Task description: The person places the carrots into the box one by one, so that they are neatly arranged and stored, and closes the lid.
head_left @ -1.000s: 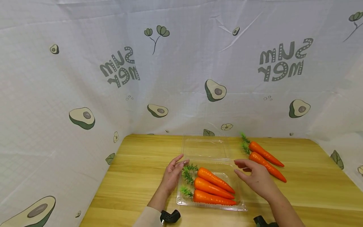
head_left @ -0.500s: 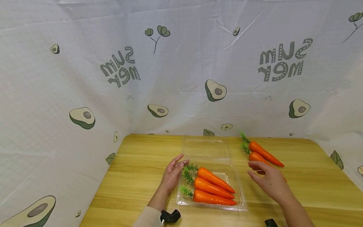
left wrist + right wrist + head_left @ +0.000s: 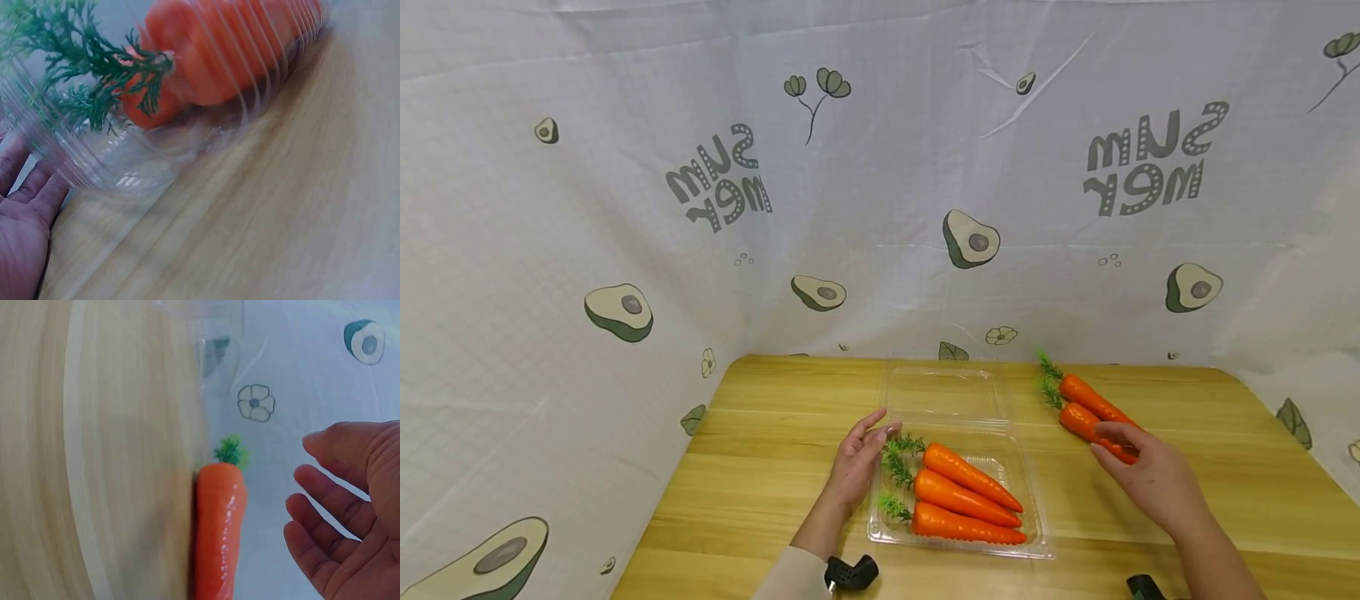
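Note:
A clear plastic clamshell box lies with its lid folded back. Inside are three orange carrots with green tops, side by side. My left hand rests by the box's left side, fingers loosely extended; in the left wrist view its fingertips meet the clear wall. My right hand hovers over the nearer of two loose carrots, covering its tip from the head camera. In the right wrist view the fingers are apart and relaxed, with a gap to the carrot.
The other loose carrot lies just behind, on the wooden table. White cloth printed with avocados hangs behind the table and along both sides. Dark wrist-camera mounts show near both wrists.
My right hand has moved rightward from the box's right side to over the nearer loose carrot. The left hand, the box and the carrots have stayed in place.

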